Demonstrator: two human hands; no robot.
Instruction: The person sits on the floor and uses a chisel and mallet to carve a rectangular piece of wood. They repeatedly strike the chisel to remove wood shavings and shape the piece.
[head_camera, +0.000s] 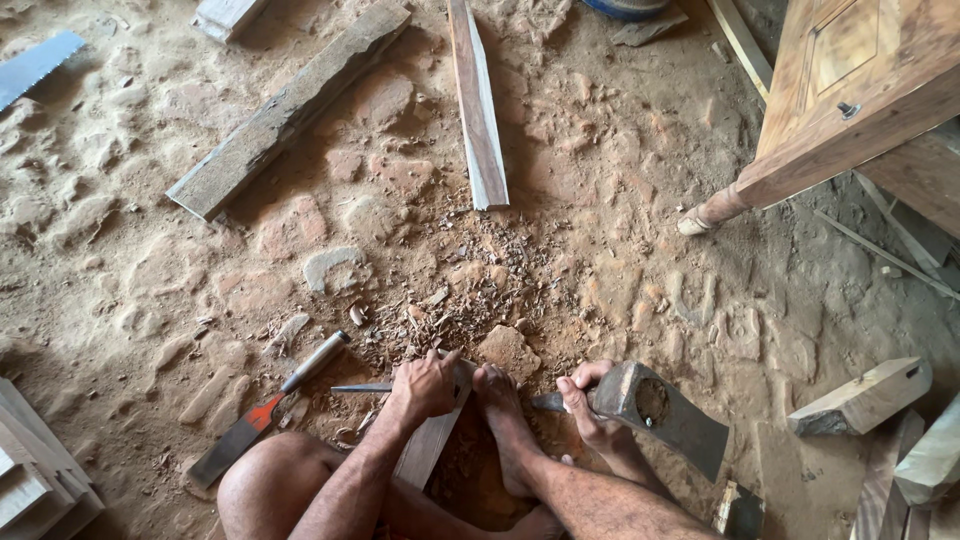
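Left hand (425, 385) fingers closed on wood strip (432, 440), bare foot (500, 410) pinning it. Right hand (588, 405) gripping axe head (660, 412). Chisel (262, 412) lying left; wood chips (455, 300), planks (477, 100) ahead; table leg (715, 208) right.

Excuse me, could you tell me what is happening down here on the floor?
A person sits on a dusty brick floor working a piece of wood. The left hand holds the wood beside a chisel, and a bare foot presses down next to it. The right hand grips an axe head like a mallet. Wood chips lie scattered ahead, and a red-handled chisel rests to the left.
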